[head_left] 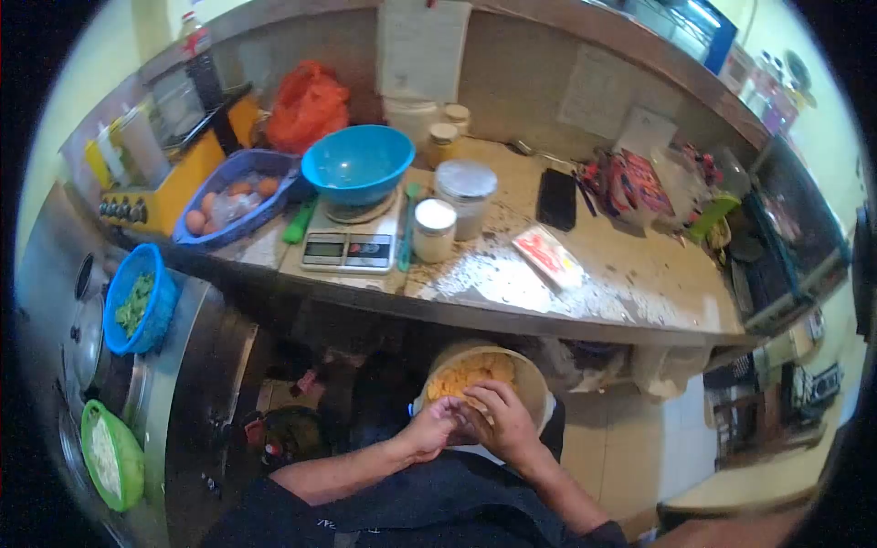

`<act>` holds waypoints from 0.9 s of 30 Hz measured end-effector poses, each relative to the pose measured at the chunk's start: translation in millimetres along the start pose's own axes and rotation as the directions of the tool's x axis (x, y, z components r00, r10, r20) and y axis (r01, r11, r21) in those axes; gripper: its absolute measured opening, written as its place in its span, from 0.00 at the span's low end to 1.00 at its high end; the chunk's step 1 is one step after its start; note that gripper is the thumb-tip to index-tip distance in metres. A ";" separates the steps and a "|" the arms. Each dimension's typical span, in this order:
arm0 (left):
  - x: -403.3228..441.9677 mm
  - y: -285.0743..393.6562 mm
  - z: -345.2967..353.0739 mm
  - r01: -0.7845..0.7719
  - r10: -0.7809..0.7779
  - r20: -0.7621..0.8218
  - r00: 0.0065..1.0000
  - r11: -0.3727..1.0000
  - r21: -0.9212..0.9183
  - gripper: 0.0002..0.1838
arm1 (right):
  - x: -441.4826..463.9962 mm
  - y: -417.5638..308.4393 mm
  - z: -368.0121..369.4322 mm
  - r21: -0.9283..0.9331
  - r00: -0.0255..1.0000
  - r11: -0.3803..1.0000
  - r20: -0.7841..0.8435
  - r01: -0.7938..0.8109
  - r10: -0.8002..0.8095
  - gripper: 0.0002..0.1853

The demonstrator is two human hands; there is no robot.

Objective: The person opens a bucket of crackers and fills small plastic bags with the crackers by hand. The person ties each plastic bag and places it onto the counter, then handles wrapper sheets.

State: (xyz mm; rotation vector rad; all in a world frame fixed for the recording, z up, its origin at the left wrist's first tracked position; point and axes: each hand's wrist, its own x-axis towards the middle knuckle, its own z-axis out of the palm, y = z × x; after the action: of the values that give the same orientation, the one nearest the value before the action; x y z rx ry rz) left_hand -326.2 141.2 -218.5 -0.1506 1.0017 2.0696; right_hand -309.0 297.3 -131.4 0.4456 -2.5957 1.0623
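Both hands are close together over the near rim of a cream-coloured bucket (pixel 541 382), below the counter. The bucket holds many orange-yellow pieces (pixel 470 370); their kind is not clear. My left hand (pixel 431 431) is closed, its fingertips drawn together toward the right. My right hand (pixel 502 422) curls its bent fingers beside it, almost touching the left. Whatever lies between the fingers is hidden or too small to name.
On the counter (pixel 429 285) stand a kitchen scale (pixel 349 252) with a blue bowl (pixel 358 164), jars including a white-filled one (pixel 434 230), a phone (pixel 557 199), and a red-white packet (pixel 546 256). Eggs (pixel 239 188) fill a purple basket (pixel 203 239). Baskets (pixel 137 457) (pixel 163 315) stand left.
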 end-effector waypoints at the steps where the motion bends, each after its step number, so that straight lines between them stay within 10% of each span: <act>1: 0.8 0.0 -1.6 0.006 -0.006 0.004 1.000 1.000 -0.021 0.09 | 1.5 -1.1 -0.7 0.006 0.999 1.000 -0.029 0.017 -0.017 0.17; 8: -6.6 12.0 4.9 0.092 -0.091 0.014 0.996 0.989 -0.117 0.11 | -14.4 12.0 -16.9 0.020 0.992 0.993 0.042 -0.117 0.116 0.20; 14: -5.6 0.7 -0.3 -0.170 0.181 -0.001 0.983 0.922 0.348 0.18 | -27.7 45.3 -11.0 0.350 0.887 0.819 0.099 -0.455 0.450 0.16; 17: -3.6 -5.7 -9.9 -0.227 0.263 -0.008 0.965 0.848 0.478 0.17 | -26.5 47.0 -22.3 0.270 0.853 0.839 0.382 -0.472 0.357 0.16; 24: -9.9 -1.1 -3.1 -0.290 0.320 0.026 0.947 0.819 0.495 0.13 | -25.2 29.0 -12.8 0.174 0.883 0.891 0.307 -0.419 0.355 0.09; 27: -13.8 2.1 -2.5 -0.345 0.416 0.085 0.905 0.604 0.719 0.09 | -22.2 28.6 -14.0 0.216 0.886 0.867 0.235 -0.449 0.400 0.09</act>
State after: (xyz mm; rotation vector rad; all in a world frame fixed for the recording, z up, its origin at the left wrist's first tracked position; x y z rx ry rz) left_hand -319.2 130.1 -213.1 0.4282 1.9830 1.8576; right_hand -297.9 330.5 -148.3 0.0115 -2.7996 1.5968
